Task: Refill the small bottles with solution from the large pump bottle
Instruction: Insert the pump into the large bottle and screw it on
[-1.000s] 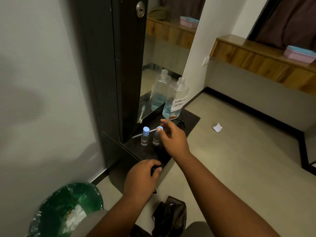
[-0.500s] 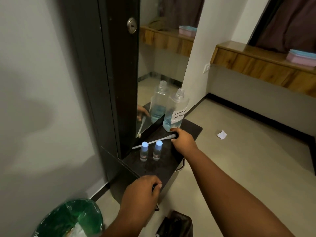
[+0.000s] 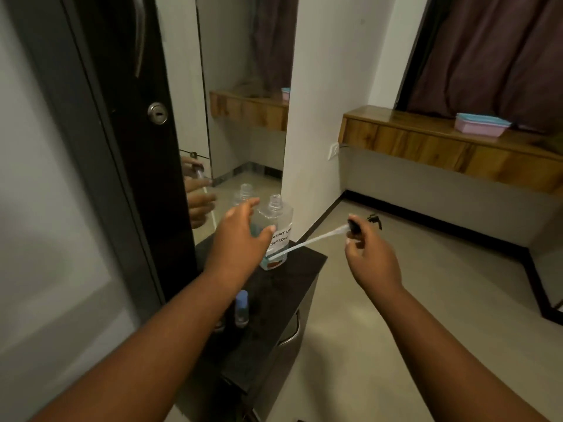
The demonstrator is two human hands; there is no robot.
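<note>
My right hand pinches the pump head, tube trailing left. My left hand, spread, reaches the open large bottle just beyond it. Small bottles below my left wrist, capped — refilling not started, I judge.

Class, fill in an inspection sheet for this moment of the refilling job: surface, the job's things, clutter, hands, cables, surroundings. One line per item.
Surface: small dark cabinet top beside a mirror.
Job's things: large clear uncapped bottle with handwritten label, blue liquid low inside; black pump head with long white tube, out of the bottle; blue-capped small clear bottle upright, a second mostly hidden by the forearm.
Clutter: nothing seen.
Hands: left hand open, at the large bottle, contact unclear; right hand grips the pump head.
Cables: nothing seen.
Surroundings: wooden ledge carrying pink and blue stacked tubs; dark curtain.
</note>
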